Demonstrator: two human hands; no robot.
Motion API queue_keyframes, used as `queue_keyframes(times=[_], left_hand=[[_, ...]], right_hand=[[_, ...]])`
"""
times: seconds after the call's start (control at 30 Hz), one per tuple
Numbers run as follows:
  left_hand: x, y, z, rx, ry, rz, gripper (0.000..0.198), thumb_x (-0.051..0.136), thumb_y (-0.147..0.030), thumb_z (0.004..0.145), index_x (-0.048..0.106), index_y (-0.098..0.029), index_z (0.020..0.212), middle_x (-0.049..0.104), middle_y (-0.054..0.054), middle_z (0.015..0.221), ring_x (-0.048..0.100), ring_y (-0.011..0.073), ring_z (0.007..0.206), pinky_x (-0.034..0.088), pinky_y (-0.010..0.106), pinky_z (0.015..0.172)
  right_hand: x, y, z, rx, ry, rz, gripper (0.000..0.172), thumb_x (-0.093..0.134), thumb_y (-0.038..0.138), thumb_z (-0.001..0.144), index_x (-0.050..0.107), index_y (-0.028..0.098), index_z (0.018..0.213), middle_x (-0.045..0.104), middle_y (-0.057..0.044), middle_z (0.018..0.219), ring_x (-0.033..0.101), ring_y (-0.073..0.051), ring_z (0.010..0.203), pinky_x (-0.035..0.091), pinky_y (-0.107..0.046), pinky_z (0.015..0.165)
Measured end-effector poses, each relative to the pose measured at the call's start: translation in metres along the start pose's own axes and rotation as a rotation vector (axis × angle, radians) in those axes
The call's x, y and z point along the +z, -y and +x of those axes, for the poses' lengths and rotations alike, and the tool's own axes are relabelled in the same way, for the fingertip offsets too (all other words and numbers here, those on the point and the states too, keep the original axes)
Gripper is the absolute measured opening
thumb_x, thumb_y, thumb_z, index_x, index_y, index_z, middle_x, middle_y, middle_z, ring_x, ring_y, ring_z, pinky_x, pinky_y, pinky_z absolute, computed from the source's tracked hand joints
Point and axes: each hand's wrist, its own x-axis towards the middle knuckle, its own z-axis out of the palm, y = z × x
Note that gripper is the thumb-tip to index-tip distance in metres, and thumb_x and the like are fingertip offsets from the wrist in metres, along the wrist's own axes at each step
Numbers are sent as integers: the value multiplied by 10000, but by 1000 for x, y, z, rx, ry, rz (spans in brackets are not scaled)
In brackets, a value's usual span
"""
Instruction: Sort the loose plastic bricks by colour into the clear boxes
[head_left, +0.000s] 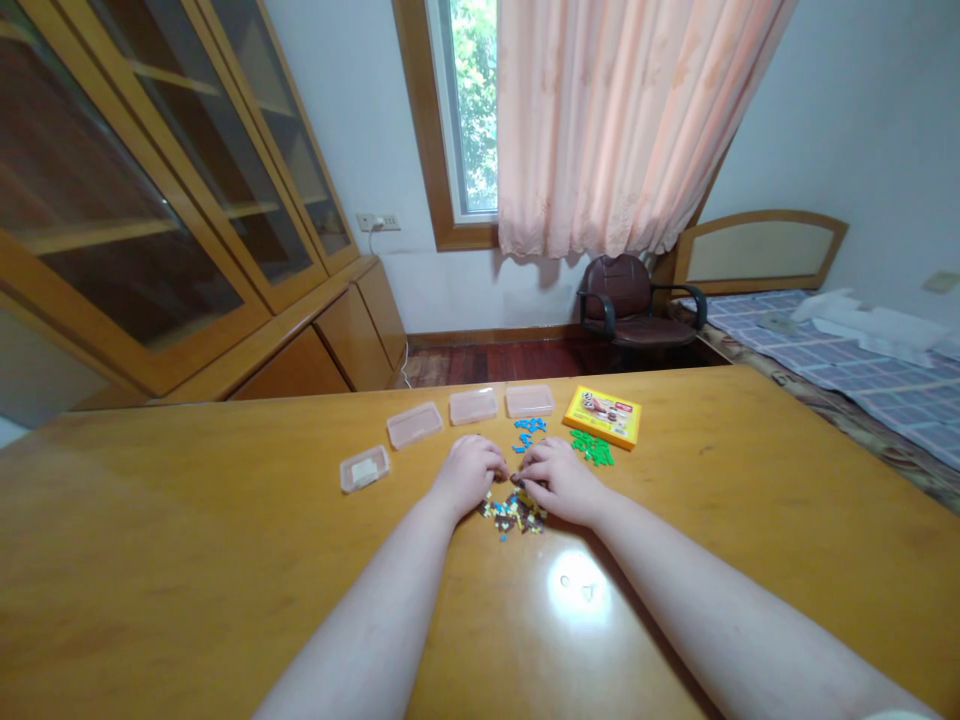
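Note:
A mixed pile of small building pieces (514, 512) in brown, yellow, white and blue lies on the table between my two hands. My left hand (471, 472) rests at the pile's upper left edge, its fingers curled inward; what they hold, if anything, is too small to make out. From the other side my right hand (564, 480) reaches over the pile, fingers bent together around a small dark brown piece (516, 478). Just beyond the hands are loose blue pieces (530, 427). A heap of green pieces (592, 447) sits right of them.
Along the far side of the wooden table (187, 560) stand a small clear box (343, 478) with something white inside and several clear plastic trays (415, 427). A yellow box (602, 416) lies behind the green heap. Past the table's far edge is an armchair (630, 300).

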Motion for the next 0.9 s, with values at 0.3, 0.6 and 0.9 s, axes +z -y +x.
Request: queue_keyframes(times=[0.3, 0.6, 0.9], left_hand=[[4, -1, 0, 146, 113, -49, 323, 546, -20, 734, 741, -270, 676, 681, -16, 743, 542, 133, 756, 391, 298, 784], [2, 2, 0, 51, 57, -37, 306, 551, -23, 727, 723, -240, 596, 663, -3, 709, 534, 137, 748, 386, 293, 767], [4, 1, 0, 96, 102, -13, 289, 543, -36, 721, 718, -228, 593, 657, 1, 677, 518, 140, 710, 378, 298, 755]], right_hand=[[-1, -2, 1, 10, -44, 9, 223, 513, 252, 883, 713, 209, 794, 609, -43, 801, 497, -172, 802, 350, -326, 753], [3, -4, 0, -38, -26, 5, 251, 530, 231, 869, 672, 182, 668, 600, -31, 724, 493, -156, 743, 344, -309, 718], [1, -2, -1, -113, 18, 69, 196, 558, 275, 861, 697, 205, 743, 620, -26, 801, 506, -160, 802, 351, -315, 765]])
